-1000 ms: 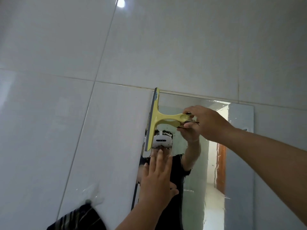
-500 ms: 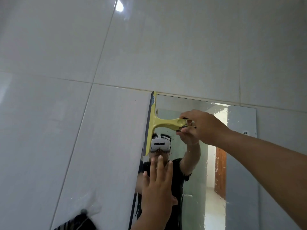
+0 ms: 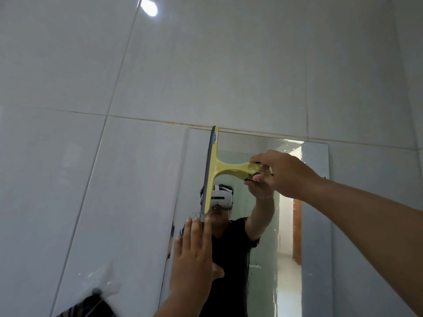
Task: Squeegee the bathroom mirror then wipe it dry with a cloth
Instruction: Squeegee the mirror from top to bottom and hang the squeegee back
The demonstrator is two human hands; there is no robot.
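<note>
The right hand (image 3: 283, 173) grips the handle of the yellow squeegee (image 3: 219, 169), whose blade stands upright against the mirror (image 3: 315, 202), its top at the mirror's upper edge, in the left part of the glass. The left hand (image 3: 194, 255) presses flat, fingers straight, on the mirror just below the blade.

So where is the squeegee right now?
In the head view, the yellow squeegee stands blade-vertical near the mirror's top left, gripped by the right hand, above the left hand.
</note>
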